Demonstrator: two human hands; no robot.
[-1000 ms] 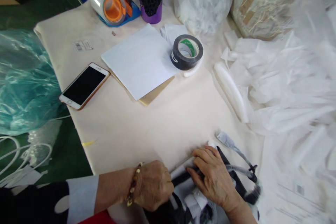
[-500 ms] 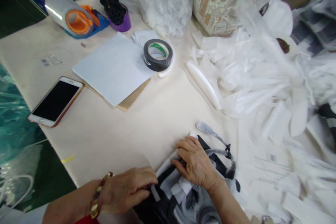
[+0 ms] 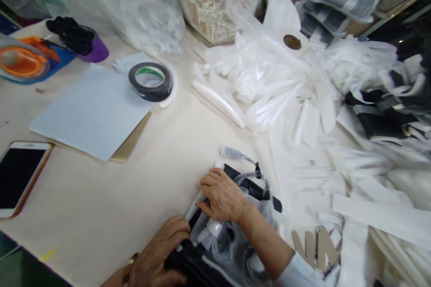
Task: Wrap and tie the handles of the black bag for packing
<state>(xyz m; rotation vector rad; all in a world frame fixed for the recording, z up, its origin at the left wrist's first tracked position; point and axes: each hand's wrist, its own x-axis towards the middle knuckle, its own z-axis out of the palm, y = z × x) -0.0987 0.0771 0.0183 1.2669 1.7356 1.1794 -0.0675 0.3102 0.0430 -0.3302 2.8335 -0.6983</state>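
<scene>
A black bag (image 3: 202,264), with parts wrapped in whitish film, lies at the bottom middle of the table. My left hand (image 3: 161,249) is closed on its near left edge, fingers bent over the rim. Farther along that same edge, my right hand (image 3: 224,195) pinches a white strip, its fingers curled and the thumb tucked below. Beyond the right wrist, a film-wrapped strap or cord (image 3: 251,175) with a pale tag (image 3: 231,152) at its end lies on the table. The underside of the bag is hidden.
At left are a phone (image 3: 22,177), paper sheets (image 3: 90,112), a black tape roll (image 3: 150,81), a tape dispenser (image 3: 25,60) and a purple holder (image 3: 96,49). White wrapping strips (image 3: 262,80) heap up behind and to the right. Black goods (image 3: 380,119) lie far right.
The view has swung to the right, so the table items sit farther left. Both hands stay on the bag's edge; my left hand looks slightly more bent over it.
</scene>
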